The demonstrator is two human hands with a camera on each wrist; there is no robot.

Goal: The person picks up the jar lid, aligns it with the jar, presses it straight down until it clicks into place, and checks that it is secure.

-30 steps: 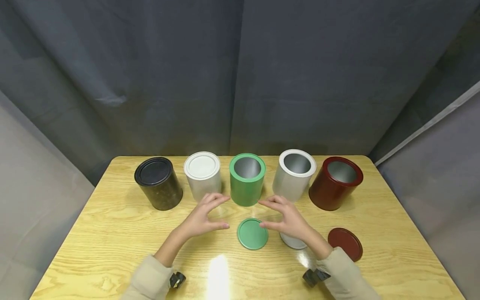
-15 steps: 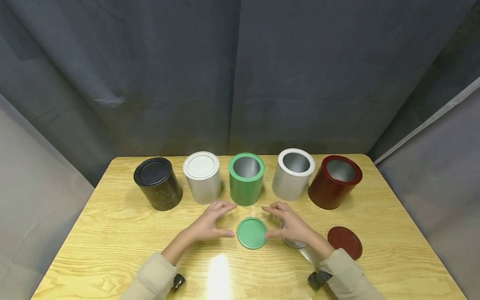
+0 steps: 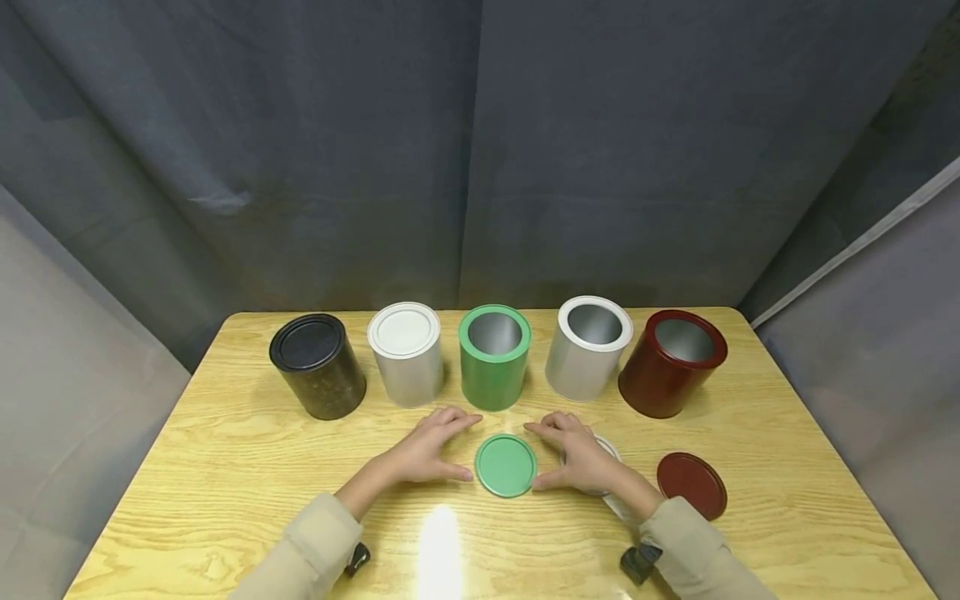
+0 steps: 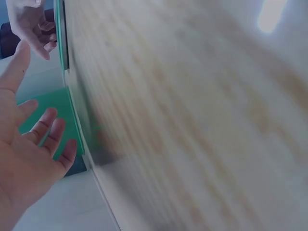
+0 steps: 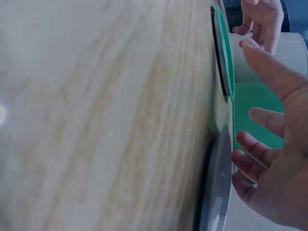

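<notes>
A round green lid (image 3: 506, 466) lies on the table between my two hands. My left hand (image 3: 431, 447) hovers at its left side with thumb and fingers spread apart, holding nothing. On its right side is my right hand (image 3: 573, 454), also spread and holding nothing; its thumb tip is close to the lid's edge, and whether it touches I cannot tell. Under and behind the right hand lies a white lid (image 3: 609, 446), partly hidden. The uncovered green can (image 3: 493, 371) stands just beyond the green lid; it also shows in the left wrist view behind the fingers (image 4: 53, 139).
Along the back stand a black can (image 3: 318, 371) and a white can (image 3: 408, 367), both lidded. An uncovered white can (image 3: 577, 367) and an uncovered dark red can (image 3: 660, 379) are at right. A dark red lid (image 3: 692, 486) lies at front right. Grey curtains (image 3: 480, 167) surround the table.
Both hands have moved down and nearer the green lid, from in front of the cans to its two sides. The lids and cans have stayed in place.
</notes>
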